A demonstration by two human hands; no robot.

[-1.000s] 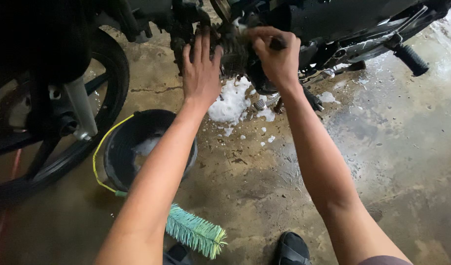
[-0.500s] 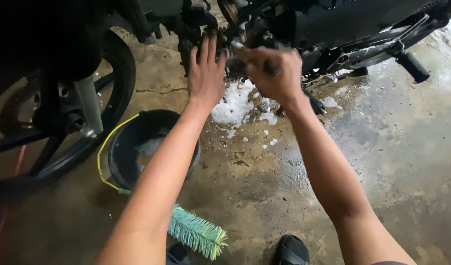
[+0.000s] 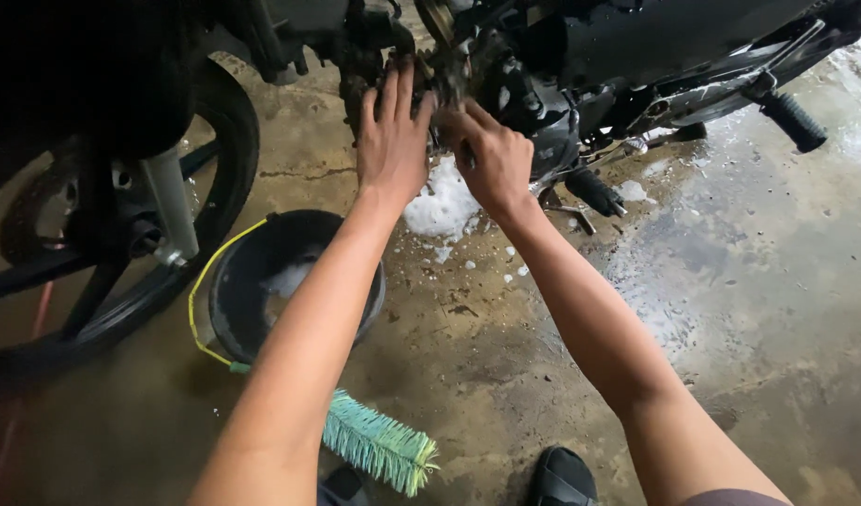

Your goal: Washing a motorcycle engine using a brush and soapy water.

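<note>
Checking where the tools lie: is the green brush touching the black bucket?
Apart. The head view shows bare wet floor between the green brush and the black bucket.

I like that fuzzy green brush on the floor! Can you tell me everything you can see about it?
The brush lies flat on the wet concrete floor, near the bottom of the picture. Its bristles are teal-green, fading to yellow-green at the tip, and stick out all around like a bottle brush. They look soft, like plastic fibre. It points slantwise to the lower right. The left forearm hides its handle end. A black bucket stands close behind it. Neither hand touches it.
</note>
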